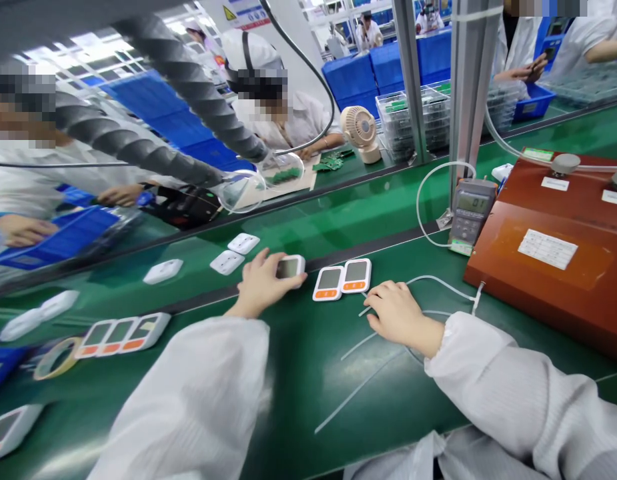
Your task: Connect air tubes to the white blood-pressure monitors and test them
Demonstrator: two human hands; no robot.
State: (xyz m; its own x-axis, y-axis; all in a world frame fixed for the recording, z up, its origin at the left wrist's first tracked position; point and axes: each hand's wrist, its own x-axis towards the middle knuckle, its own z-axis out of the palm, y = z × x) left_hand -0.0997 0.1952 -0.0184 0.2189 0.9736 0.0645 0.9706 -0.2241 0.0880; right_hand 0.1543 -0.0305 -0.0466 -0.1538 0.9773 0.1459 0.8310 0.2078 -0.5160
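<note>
My left hand [262, 283] grips a white device with a grey screen [289, 268] by its sides, at the dark strip along the belt's edge. To its right, two matching white devices with orange button strips, one [329, 284] and another [357, 275], lie side by side, screens up. Close to the second one, my right hand [395, 310] has curled fingers round a thin clear tube [428, 278], whose short end sticks out past the fingertips. Other loose tube ends [355, 397] lie on the green surface [298, 413] below that hand.
An orange-brown box [553, 247] and a handheld meter [471, 210] stand at right. Several more devices [121, 337], a tape roll [58, 359] and white covers [227, 262] are at left. A metal post [471, 87] and a fan [361, 133] stand beyond; co-workers sit opposite.
</note>
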